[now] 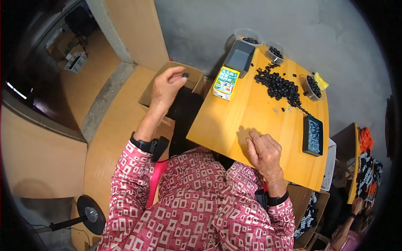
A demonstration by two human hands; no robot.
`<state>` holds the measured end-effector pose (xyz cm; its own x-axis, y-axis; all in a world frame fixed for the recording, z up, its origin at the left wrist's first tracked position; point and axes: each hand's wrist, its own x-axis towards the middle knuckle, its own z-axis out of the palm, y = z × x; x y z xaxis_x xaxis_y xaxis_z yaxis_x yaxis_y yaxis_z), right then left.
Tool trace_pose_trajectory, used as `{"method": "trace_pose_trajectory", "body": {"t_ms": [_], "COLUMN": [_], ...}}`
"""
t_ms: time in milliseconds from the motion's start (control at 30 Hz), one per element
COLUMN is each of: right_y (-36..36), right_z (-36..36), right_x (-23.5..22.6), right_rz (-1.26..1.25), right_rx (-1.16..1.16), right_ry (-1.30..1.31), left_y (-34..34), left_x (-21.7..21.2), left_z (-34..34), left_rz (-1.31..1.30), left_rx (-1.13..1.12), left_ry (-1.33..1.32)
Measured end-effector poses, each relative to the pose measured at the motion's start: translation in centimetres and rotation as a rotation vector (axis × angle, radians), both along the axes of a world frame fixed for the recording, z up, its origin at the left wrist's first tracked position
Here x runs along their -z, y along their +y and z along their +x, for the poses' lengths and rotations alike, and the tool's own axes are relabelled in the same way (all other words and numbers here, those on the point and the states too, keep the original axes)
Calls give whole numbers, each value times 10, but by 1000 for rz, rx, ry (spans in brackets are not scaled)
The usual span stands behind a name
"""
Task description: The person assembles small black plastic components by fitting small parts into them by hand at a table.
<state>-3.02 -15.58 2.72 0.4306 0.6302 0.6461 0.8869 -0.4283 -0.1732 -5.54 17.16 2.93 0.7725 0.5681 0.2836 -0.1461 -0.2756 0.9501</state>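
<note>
My left hand (166,88) is raised to the left of the yellow table (217,121), above an open cardboard box (194,74). A small black round part (185,75) is pinched at its fingertips. My right hand (266,154) hovers at the table's near edge with its fingers curled in; whatever they may hold is hidden. Farther back on the tabletop spreads a heap of small black round parts (281,87). Right of the heap sits a black tray (307,146) filled with many tiny silvery pieces.
A grey bin (240,57) and a yellow-and-green carton (226,83) line the table's left edge. Clear tubs (275,52) of black parts stand at the back by the wall. A fan-like disc (91,214) is lower left. At far right, a co-worker's hand (357,206) is near black and orange pieces.
</note>
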Motion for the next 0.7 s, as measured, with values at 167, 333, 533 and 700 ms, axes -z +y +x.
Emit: {"method": "trace_pose_trajectory", "body": {"t_ms": [167, 333, 533, 700], "right_y": [-2, -17, -42, -35], "right_z": [8, 22, 83, 137], "right_x": [7, -10, -27, -12], "right_rz": [-29, -105, 21, -52], "right_rx": [13, 103, 355, 449], "right_ry": [-5, 23, 88, 63], "left_y": [0, -28, -69, -102], "left_x": [25, -7, -34, -23], "left_z": [-6, -17, -23, -20], "left_rz": [-282, -268, -524, -584], "left_rx": [155, 317, 567, 668], "left_ry": [57, 99, 110, 253]}}
